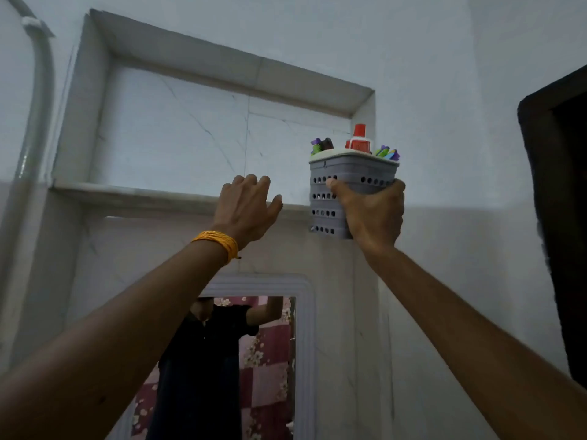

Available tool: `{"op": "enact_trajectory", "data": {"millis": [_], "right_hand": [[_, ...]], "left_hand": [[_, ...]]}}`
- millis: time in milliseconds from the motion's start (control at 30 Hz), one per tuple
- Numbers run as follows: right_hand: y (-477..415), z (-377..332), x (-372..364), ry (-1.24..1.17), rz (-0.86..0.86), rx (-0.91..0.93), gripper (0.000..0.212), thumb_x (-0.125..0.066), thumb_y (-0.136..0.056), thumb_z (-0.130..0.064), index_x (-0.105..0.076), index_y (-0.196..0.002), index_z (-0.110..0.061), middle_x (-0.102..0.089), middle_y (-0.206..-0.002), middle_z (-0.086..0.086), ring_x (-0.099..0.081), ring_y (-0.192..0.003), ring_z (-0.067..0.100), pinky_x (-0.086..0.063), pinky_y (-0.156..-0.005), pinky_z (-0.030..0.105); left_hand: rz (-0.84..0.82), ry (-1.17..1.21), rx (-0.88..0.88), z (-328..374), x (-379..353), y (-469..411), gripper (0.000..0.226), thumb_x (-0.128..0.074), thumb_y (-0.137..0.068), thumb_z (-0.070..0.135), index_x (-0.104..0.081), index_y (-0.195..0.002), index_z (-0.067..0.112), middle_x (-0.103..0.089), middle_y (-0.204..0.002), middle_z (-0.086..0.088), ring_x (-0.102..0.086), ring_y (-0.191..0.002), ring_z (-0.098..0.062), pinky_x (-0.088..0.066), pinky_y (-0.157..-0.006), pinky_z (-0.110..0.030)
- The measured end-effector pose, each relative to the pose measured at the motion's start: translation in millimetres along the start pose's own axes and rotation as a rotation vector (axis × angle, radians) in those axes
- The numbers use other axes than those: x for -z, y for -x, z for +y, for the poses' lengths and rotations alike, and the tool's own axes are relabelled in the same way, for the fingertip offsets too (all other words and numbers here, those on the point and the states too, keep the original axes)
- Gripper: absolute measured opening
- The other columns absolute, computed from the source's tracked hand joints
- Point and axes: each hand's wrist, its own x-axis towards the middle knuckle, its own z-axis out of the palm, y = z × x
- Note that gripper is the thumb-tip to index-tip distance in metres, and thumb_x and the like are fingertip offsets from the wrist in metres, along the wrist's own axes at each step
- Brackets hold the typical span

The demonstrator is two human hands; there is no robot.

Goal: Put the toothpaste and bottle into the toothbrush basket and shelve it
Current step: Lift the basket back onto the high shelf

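Observation:
My right hand (370, 214) grips a grey perforated toothbrush basket (346, 168), held up in front of the right end of a recessed marble wall shelf (133, 193). The basket's base hangs below the shelf ledge. A red cap of the toothpaste or bottle (360, 138) sticks out of its top, with coloured toothbrush ends (387, 153) on both sides. My left hand (246, 206) is raised with fingers spread near the shelf's front edge, left of the basket, holding nothing. A yellow thread band circles that wrist.
The niche's back wall (178, 131) and ledge left of the basket are bare marble. A mirror (251, 360) hangs below, reflecting a person. A white pipe (38, 100) runs down the left wall. A dark door frame (559, 217) stands at the right.

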Motion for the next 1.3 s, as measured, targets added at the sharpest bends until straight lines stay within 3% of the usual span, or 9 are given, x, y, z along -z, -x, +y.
{"op": "enact_trajectory", "data": {"millis": [67, 167, 300, 400, 633, 867, 1000, 1300], "right_hand": [[-14, -6, -10, 0.021, 0.009, 0.009, 0.105, -0.090, -0.065, -0.062, -0.044, -0.143, -0.009, -0.059, -0.136, 0.008, -0.062, -0.124, 0.030, -0.052, -0.092, 0.040], [-31, -13, -24, 0.058, 0.028, 0.016, 0.107, -0.087, -0.062, -0.067, -0.045, -0.141, -0.009, -0.058, -0.136, 0.008, -0.061, -0.124, 0.032, -0.056, -0.099, 0.049], [-56, -23, -33, 0.124, -0.004, 0.006, 0.102, -0.084, -0.063, -0.070, -0.050, -0.137, -0.009, -0.059, -0.134, 0.008, -0.064, -0.118, 0.030, -0.054, -0.092, 0.042], [-71, -25, -34, 0.143, -0.015, 0.021, 0.103, -0.084, -0.062, -0.072, -0.052, -0.136, -0.008, -0.060, -0.132, 0.009, -0.066, -0.115, 0.030, -0.059, -0.095, 0.047], [-90, -14, -49, 0.114, 0.012, -0.008, 0.103, -0.084, -0.068, -0.068, -0.045, -0.141, -0.008, -0.054, -0.136, 0.008, -0.062, -0.120, 0.031, -0.056, -0.091, 0.042], [-89, 18, -89, 0.195, 0.037, 0.002, 0.111, -0.085, -0.065, -0.069, -0.040, -0.145, -0.007, -0.050, -0.143, 0.011, -0.055, -0.130, 0.034, -0.053, -0.102, 0.053], [-92, 25, -106, 0.221, 0.013, -0.013, 0.119, -0.084, -0.065, -0.073, -0.034, -0.151, -0.008, -0.047, -0.149, 0.011, -0.053, -0.134, 0.036, -0.051, -0.106, 0.057], [-94, 31, -107, 0.263, -0.091, -0.058, 0.132, -0.080, -0.071, -0.074, -0.010, -0.165, -0.012, -0.037, -0.159, 0.015, -0.043, -0.143, 0.040, -0.042, -0.112, 0.059]], "left_hand": [[-0.038, -0.013, 0.003, -1, -8, -7, 0.045, -0.039, -0.099, 0.046, -0.058, -0.110, 0.007, -0.065, -0.103, -0.016, -0.058, -0.094, -0.033, -0.045, -0.080, -0.043], [-0.091, -0.060, -0.010, -5, -22, -16, 0.048, -0.035, -0.100, 0.049, -0.058, -0.107, 0.007, -0.065, -0.098, -0.015, -0.059, -0.085, -0.031, -0.043, -0.075, -0.040], [-0.191, -0.158, -0.049, -11, -33, -27, 0.060, -0.025, -0.099, 0.059, -0.058, -0.086, 0.010, -0.061, -0.076, -0.008, -0.055, -0.066, -0.026, -0.042, -0.066, -0.034], [-0.280, -0.206, -0.090, -12, -36, -35, 0.074, -0.017, -0.094, 0.071, -0.059, -0.076, 0.012, -0.060, -0.069, -0.004, -0.057, -0.065, -0.023, -0.041, -0.065, -0.031], [-0.412, -0.177, -0.047, -16, -42, -49, 0.089, -0.012, -0.084, 0.084, -0.067, -0.080, 0.014, -0.066, -0.079, -0.004, -0.060, -0.077, -0.023, -0.038, -0.070, -0.033], [-0.416, -0.163, -0.040, -17, -45, -51, 0.090, -0.011, -0.083, 0.085, -0.068, -0.082, 0.015, -0.065, -0.078, -0.003, -0.056, -0.070, -0.018, -0.038, -0.070, -0.034], [-0.399, -0.171, -0.044, -16, -46, -51, 0.090, -0.011, -0.084, 0.084, -0.070, -0.087, 0.016, -0.066, -0.083, -0.004, -0.058, -0.078, -0.024, -0.037, -0.073, -0.034], [-0.388, -0.191, -0.033, -13, -43, -47, 0.085, -0.014, -0.085, 0.083, -0.069, -0.095, 0.020, -0.068, -0.094, -0.006, -0.058, -0.084, -0.026, -0.036, -0.075, -0.036]]}}
